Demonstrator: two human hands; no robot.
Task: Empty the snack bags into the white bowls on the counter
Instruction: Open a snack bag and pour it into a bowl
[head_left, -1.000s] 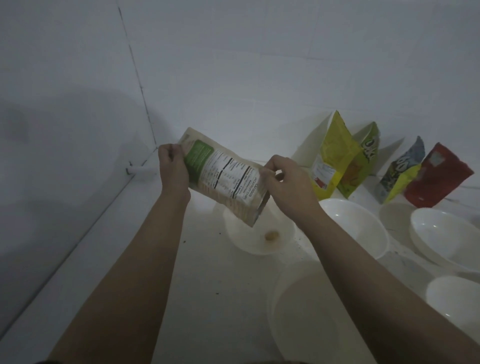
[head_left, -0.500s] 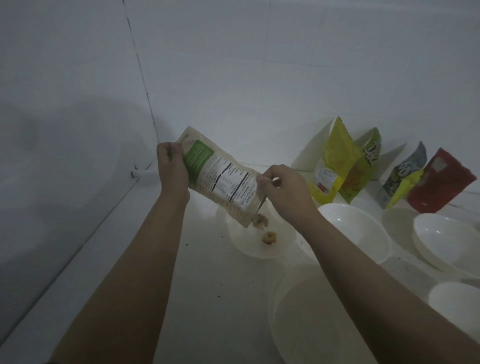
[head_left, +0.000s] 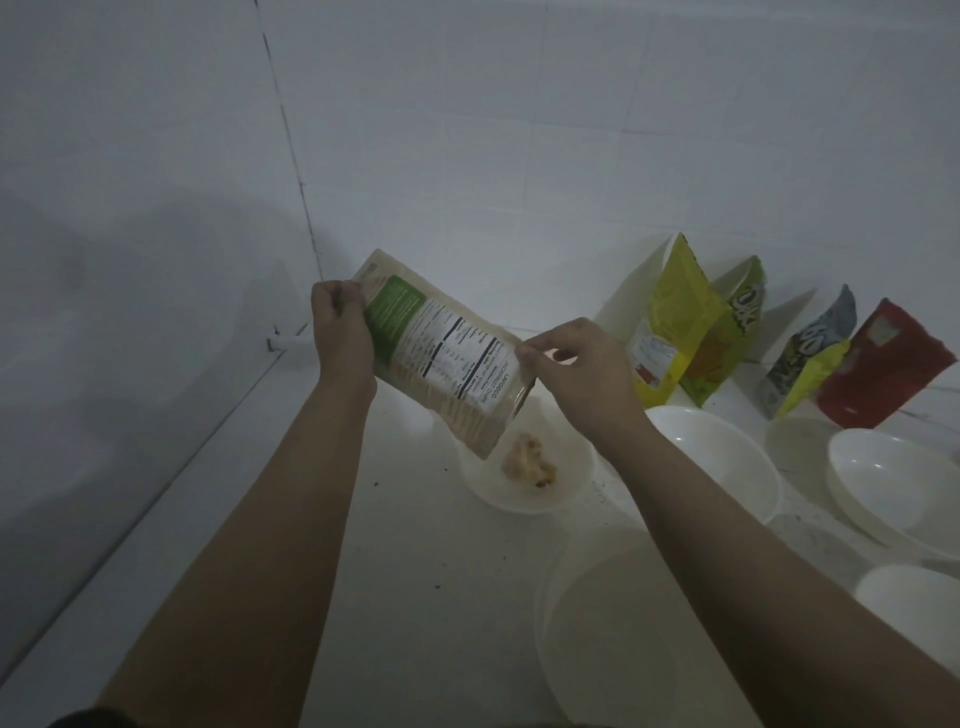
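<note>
— Right, nearest me: a big bowl (head_left: 613, 639) sits under my right forearm; drop that elbow and I'll clip its rim.

— And the pour?

— My left hand (head_left: 343, 338) grips the beige snack bag (head_left: 441, 358) at its raised end, my right hand (head_left: 582, 374) pinches the mouth edge. It's tilted over the small bowl (head_left: 524, 478); 1 clump's in.

— Risk?

— Tip steeper and pieces overshoot. Behind, 4 bags (head_left: 675, 338) lean on the wall.

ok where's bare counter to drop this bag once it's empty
Bare counter lies between the left wall and the small bowl catching the snacks. The right is crowded with white bowls and upright bags.
</note>
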